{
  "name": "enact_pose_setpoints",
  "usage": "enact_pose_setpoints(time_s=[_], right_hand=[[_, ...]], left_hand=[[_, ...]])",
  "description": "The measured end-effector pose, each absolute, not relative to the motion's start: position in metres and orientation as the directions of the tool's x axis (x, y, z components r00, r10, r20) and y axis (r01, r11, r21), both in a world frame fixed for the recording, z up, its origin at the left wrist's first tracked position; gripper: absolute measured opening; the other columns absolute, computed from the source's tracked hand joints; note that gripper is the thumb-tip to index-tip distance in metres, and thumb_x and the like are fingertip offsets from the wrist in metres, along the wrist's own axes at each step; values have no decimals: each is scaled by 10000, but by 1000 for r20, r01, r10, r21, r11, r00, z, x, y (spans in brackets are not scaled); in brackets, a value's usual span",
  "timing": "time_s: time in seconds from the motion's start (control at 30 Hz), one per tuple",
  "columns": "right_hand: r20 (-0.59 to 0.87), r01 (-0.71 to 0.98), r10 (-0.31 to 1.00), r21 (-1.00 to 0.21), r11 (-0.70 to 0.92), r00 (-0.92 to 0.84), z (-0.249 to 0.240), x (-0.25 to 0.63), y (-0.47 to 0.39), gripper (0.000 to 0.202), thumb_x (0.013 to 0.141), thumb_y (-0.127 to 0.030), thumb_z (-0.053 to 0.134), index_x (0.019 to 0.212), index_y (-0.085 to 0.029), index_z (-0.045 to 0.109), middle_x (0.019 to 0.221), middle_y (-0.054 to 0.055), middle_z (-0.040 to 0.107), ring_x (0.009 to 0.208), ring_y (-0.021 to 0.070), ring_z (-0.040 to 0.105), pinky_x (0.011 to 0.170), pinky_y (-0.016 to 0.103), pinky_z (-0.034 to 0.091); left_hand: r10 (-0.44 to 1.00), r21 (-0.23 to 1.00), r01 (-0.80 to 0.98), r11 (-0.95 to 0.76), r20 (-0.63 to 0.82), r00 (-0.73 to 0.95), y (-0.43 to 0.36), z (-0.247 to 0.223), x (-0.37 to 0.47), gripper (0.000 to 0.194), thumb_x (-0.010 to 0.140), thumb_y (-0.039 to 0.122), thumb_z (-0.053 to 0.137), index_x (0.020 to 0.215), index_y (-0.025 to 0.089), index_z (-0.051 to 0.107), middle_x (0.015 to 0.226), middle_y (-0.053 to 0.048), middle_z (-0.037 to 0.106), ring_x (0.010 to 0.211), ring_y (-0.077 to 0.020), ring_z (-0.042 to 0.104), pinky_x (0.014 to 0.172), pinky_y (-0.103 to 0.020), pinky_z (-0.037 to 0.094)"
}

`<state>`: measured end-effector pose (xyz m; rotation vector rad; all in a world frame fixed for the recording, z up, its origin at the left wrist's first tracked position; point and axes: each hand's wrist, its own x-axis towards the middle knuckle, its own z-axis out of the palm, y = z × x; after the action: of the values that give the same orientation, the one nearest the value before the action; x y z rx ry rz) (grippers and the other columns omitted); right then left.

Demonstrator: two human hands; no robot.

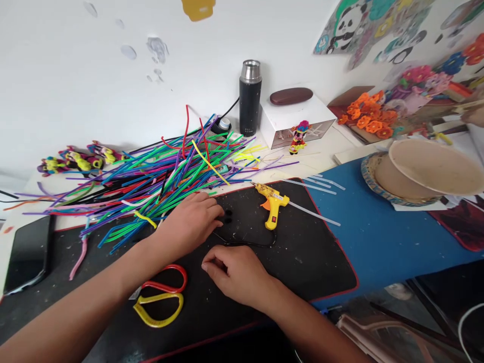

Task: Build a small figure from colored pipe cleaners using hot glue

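Note:
My left hand [193, 219] reaches over the black mat [302, 257], at the near edge of a heap of coloured pipe cleaners [166, 171]. Its fingers curl down together, and anything under them is hidden. Two small black pieces [228, 216] lie just right of its fingertips. Lower down, my right hand [242, 275] has thumb and forefinger closed in a pinch; whatever is between them is too small to make out. A yellow glue gun [273, 204] with a clear stick lies beyond it. Scissors [162, 302] with red and yellow handles rest below my left forearm.
A phone [28, 252] lies at the left. Small pipe-cleaner figures [81, 159] are behind it, and another figure [300, 137] stands before a white box [295, 116]. A black flask [250, 101] stands by the wall. Glue sticks [321, 184] and a large bowl [427, 171] are right.

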<state>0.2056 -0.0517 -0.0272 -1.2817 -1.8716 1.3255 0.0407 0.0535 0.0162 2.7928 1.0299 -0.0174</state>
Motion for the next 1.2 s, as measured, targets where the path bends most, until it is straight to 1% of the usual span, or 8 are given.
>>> enact_pose_setpoints(time_s=[0.1, 0.27, 0.37, 0.43, 0.7, 0.8, 0.97, 1.2], right_hand=[[-118, 397, 899, -916, 66, -421, -27, 206, -52, 91, 977, -239, 694, 986, -221, 782, 827, 2, 799, 699, 159, 704, 675, 251, 450], [-131, 408, 898, -911, 58, -419, -25, 206, -51, 94, 982, -245, 693, 985, -222, 784, 828, 6, 804, 701, 162, 709, 667, 253, 442], [-121, 407, 898, -911, 69, -424, -26, 206, -52, 96, 983, -244, 694, 993, -214, 784, 839, 11, 809, 712, 164, 716, 673, 254, 445], [-114, 405, 897, -911, 76, -426, -27, 206, -52, 98, 985, -249, 694, 998, -216, 785, 844, 11, 811, 721, 168, 722, 676, 255, 447], [-111, 427, 888, -899, 102, -446, -29, 206, -52, 115, 998, -274, 677, 1029, -238, 782, 853, 6, 814, 734, 176, 730, 685, 263, 453], [-113, 433, 888, -895, 104, -446, -29, 206, -52, 115, 999, -276, 678, 1030, -239, 782, 854, 6, 813, 729, 175, 726, 679, 265, 448], [-104, 442, 886, -889, 121, -452, -30, 205, -52, 120, 1004, -286, 676, 1029, -234, 781, 865, 12, 820, 757, 183, 746, 685, 269, 448], [-85, 447, 881, -882, 151, -465, -30, 205, -52, 113, 1007, -274, 672, 1024, -229, 775, 896, 13, 829, 768, 186, 756, 689, 277, 446]], left_hand=[[626, 131, 630, -765, -77, 776, 52, 11, 48, 75, 964, 220, 710, 1025, 183, 735, 974, -78, 749, 993, -294, 654, 920, -447, 492], [621, 96, 626, -774, -78, 780, 53, 8, 58, 33, 953, 207, 717, 974, 184, 730, 935, -77, 751, 968, -297, 659, 846, -434, 466], [618, 87, 624, -777, -90, 781, 54, 7, 60, 12, 947, 194, 719, 943, 182, 720, 920, -78, 751, 951, -294, 660, 833, -425, 452], [617, 87, 624, -777, -96, 781, 54, 7, 61, 32, 945, 187, 716, 914, 180, 712, 908, -77, 750, 941, -293, 662, 830, -423, 448], [608, 183, 622, -761, -134, 783, 62, 8, 59, 50, 906, 156, 737, 926, 198, 719, 907, -58, 757, 927, -271, 676, 809, -399, 432], [611, 193, 630, -752, -156, 776, 65, 7, 60, 76, 886, 142, 751, 912, 202, 711, 898, -52, 759, 924, -269, 675, 810, -393, 422], [607, 143, 625, -767, -156, 780, 63, 7, 63, 52, 903, 155, 721, 888, 205, 721, 873, -57, 749, 920, -279, 657, 814, -419, 408], [615, 106, 629, -770, -136, 776, 60, 8, 66, 97, 911, 150, 681, 849, 200, 736, 829, -70, 745, 903, -295, 629, 818, -457, 405]])
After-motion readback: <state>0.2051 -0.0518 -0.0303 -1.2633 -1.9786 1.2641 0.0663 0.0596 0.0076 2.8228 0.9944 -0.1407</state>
